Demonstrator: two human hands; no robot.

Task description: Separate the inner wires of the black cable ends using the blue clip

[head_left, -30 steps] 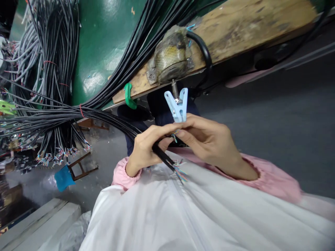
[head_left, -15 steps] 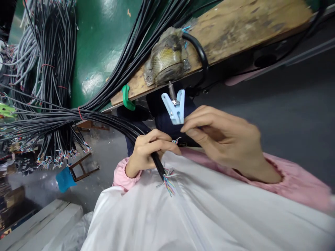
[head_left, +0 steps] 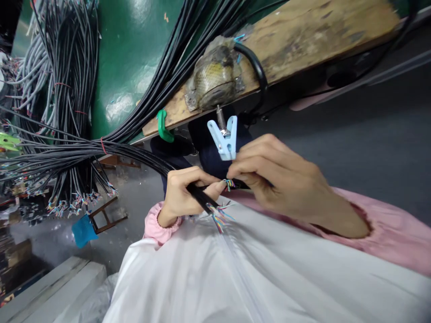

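My left hand (head_left: 183, 193) is closed around a bundle of black multi-core cables (head_left: 148, 157). Several stripped ends with coloured wires (head_left: 220, 217) poke out below its fingers. Between its thumb and forefinger one more cable end shows, with short coloured wires (head_left: 230, 184) fanned out. My right hand (head_left: 279, 179) is pinched closed, its fingertips right at these wires; whether a strand is between them is hidden. Just above the right fingertips, a light blue clip (head_left: 224, 139) sits on the metal shaft (head_left: 220, 117) of a tape-wrapped motor (head_left: 217, 74).
The motor is fixed to a wooden board (head_left: 319, 36) along the green table (head_left: 124, 54). A green hook-shaped piece (head_left: 164, 126) sits on the board's edge. More black cables (head_left: 72, 67) lie at the left. A blue stool (head_left: 84, 231) stands on the floor.
My right hand has come down and left to the wires at my left fingertips. My left hand has turned slightly, and the cable ends below it have shifted up and right.
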